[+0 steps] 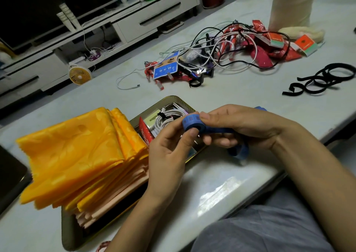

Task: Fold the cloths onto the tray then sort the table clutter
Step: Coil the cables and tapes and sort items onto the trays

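Your left hand (pixel 169 155) and right hand (pixel 244 124) both pinch the blue rolled measuring tape (pixel 189 121), thumbs on the coil, over the right rim of the metal tray (pixel 67 232). Folded yellow satin cloths (pixel 77 151) are stacked on the tray's left half. Tangled cables (pixel 212 59) lie well apart on the pale table (pixel 212 184).

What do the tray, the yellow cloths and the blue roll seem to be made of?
Tray: probably thin metal; its raised rim shines. Yellow cloths: fabric with satin sheen and a woven-in pattern. Blue roll: flexible printed tape, perhaps vinyl or coated cloth; unclear.
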`<state>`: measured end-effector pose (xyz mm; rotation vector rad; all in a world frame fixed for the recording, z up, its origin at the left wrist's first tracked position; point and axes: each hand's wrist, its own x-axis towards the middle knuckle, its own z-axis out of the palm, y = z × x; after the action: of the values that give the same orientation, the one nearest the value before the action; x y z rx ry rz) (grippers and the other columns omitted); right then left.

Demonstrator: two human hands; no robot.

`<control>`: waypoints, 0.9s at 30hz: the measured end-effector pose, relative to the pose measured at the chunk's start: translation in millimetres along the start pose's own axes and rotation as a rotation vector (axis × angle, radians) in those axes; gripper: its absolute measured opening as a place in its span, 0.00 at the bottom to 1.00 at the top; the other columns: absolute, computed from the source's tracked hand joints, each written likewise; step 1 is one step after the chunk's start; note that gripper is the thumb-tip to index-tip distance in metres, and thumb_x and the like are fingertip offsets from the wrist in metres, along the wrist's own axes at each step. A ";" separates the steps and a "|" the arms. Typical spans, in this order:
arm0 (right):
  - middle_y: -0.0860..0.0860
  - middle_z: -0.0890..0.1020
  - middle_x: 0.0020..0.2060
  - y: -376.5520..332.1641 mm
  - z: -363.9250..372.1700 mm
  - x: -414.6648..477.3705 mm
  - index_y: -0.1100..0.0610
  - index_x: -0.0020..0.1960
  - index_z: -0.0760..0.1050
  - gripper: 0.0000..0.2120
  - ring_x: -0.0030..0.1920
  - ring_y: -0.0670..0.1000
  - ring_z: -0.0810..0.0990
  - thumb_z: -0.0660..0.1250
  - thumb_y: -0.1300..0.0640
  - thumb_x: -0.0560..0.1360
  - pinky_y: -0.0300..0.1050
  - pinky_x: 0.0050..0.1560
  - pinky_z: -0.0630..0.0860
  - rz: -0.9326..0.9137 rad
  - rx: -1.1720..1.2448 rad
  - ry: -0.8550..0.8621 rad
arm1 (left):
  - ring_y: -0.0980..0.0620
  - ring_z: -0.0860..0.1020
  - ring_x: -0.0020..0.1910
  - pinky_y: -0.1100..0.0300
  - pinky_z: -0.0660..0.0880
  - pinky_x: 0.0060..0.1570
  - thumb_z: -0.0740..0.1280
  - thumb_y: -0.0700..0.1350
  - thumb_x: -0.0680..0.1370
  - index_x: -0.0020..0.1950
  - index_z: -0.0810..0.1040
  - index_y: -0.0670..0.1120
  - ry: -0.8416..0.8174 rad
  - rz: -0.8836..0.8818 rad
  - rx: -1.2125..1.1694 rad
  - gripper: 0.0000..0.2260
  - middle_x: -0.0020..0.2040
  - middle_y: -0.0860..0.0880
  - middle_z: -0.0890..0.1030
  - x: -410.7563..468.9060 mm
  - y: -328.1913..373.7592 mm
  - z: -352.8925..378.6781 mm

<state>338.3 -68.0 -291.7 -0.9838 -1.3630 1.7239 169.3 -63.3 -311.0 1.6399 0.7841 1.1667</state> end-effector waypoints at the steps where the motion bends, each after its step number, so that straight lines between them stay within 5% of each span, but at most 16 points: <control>1: 0.51 0.78 0.30 -0.4 0.5 -1.0 0.53 0.33 0.82 0.16 0.20 0.41 0.64 0.65 0.46 0.72 0.31 0.19 0.56 0.018 0.001 0.004 | 0.56 0.80 0.50 0.66 0.74 0.50 0.68 0.44 0.74 0.53 0.79 0.50 0.003 0.009 0.019 0.08 0.49 0.52 0.83 0.1 -0.4 0.0; 3: 0.51 0.79 0.29 -4.2 -0.9 -6.0 0.56 0.34 0.80 0.15 0.18 0.41 0.63 0.63 0.46 0.69 0.31 0.18 0.55 0.069 -0.047 0.047 | 0.59 0.79 0.47 0.69 0.73 0.48 0.66 0.40 0.75 0.52 0.78 0.51 -0.007 0.061 0.123 0.08 0.47 0.52 0.82 0.6 -1.2 1.2; 9: 0.45 0.74 0.17 -12.2 -8.8 -20.8 0.65 0.40 0.73 0.12 0.15 0.41 0.62 0.57 0.62 0.79 0.31 0.20 0.57 0.144 -0.257 0.100 | 0.60 0.76 0.46 0.72 0.69 0.48 0.63 0.43 0.76 0.51 0.78 0.49 -0.043 0.269 0.532 0.07 0.46 0.55 0.79 0.1 -5.2 -0.6; 14: 0.52 0.63 0.21 -8.1 0.9 -15.0 0.61 0.34 0.76 0.26 0.21 0.49 0.58 0.60 0.37 0.70 0.34 0.21 0.56 0.109 -0.370 0.217 | 0.55 0.72 0.48 0.75 0.64 0.52 0.60 0.39 0.76 0.53 0.77 0.37 -0.068 0.379 0.816 0.11 0.48 0.44 0.78 1.4 -9.3 -5.6; 17: 0.55 0.68 0.23 -5.4 5.4 -9.5 0.58 0.34 0.78 0.26 0.23 0.52 0.63 0.65 0.33 0.62 0.36 0.22 0.61 0.093 -0.481 0.272 | 0.55 0.73 0.48 0.74 0.65 0.51 0.60 0.40 0.76 0.53 0.77 0.38 -0.119 0.381 0.829 0.10 0.49 0.44 0.79 1.3 -7.8 -6.4; 20: 0.48 0.70 0.20 -6.9 4.9 -10.4 0.56 0.32 0.77 0.19 0.20 0.46 0.63 0.66 0.39 0.66 0.34 0.20 0.59 0.066 -0.453 0.217 | 0.58 0.75 0.50 0.70 0.69 0.52 0.64 0.43 0.75 0.54 0.78 0.42 -0.098 0.351 0.718 0.10 0.50 0.49 0.80 1.8 -6.1 -6.8; 24: 0.44 0.70 0.17 -11.5 1.1 -12.9 0.59 0.34 0.73 0.16 0.17 0.41 0.60 0.59 0.47 0.71 0.30 0.18 0.55 0.063 -0.161 0.024 | 0.56 0.80 0.53 0.65 0.75 0.51 0.72 0.38 0.70 0.56 0.78 0.48 0.014 0.049 0.098 0.16 0.51 0.53 0.83 -0.4 1.7 2.2; 27: 0.45 0.75 0.23 -6.8 3.4 -7.4 0.59 0.39 0.73 0.15 0.18 0.40 0.62 0.57 0.49 0.72 0.32 0.19 0.54 0.028 -0.016 -0.076 | 0.57 0.81 0.48 0.66 0.76 0.47 0.73 0.38 0.67 0.53 0.78 0.48 0.112 -0.053 -0.128 0.15 0.47 0.52 0.84 1.0 -0.5 2.5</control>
<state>339.2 -74.7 -283.5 -0.9585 -1.4190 1.7904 172.0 -63.0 -311.4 1.4507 0.8017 1.2543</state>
